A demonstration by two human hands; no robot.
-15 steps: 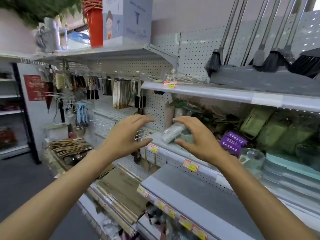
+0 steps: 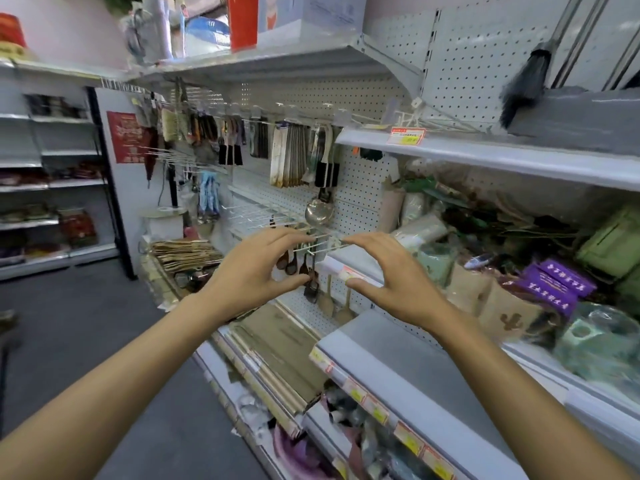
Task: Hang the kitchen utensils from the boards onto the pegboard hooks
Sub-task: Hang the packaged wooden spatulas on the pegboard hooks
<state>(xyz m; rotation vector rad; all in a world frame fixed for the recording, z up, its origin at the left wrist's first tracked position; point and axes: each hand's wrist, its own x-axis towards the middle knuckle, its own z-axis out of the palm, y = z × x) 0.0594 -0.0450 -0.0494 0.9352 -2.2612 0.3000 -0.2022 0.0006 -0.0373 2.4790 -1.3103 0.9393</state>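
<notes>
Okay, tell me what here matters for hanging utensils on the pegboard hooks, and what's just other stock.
Job: left hand, right hand, pegboard hooks, pegboard, hanging ladle, wooden spoons.
Other stock: broom, purple packets, red bucket, price tags.

Pegboard [image 2: 360, 199]: white painted metal, matt, evenly perforated. Hooks [image 2: 325, 239]: thin wire, pale coated, slightly glossy. Ladle [image 2: 318, 211]: polished steel, mirror-bright bowl. Spoons [image 2: 291, 265] below the hooks: dark wood, smooth. Spatulas [image 2: 327, 303] lower down: pale wood, matt. Boards [image 2: 277, 337] stacked flat: wood or bamboo, dull tan, striped along the edges. Shelf [image 2: 408, 355] in front: grey, smooth, faint sheen, probably painted metal. Price tags [image 2: 407, 135]: paper, yellow and red, behind clear glossy plastic. Purple packets [image 2: 550, 285]: glossy printed film. Broom bristles [image 2: 523, 84]: black, fibrous, rough. Floor [image 2: 69, 313]: dark grey, matt.
</notes>
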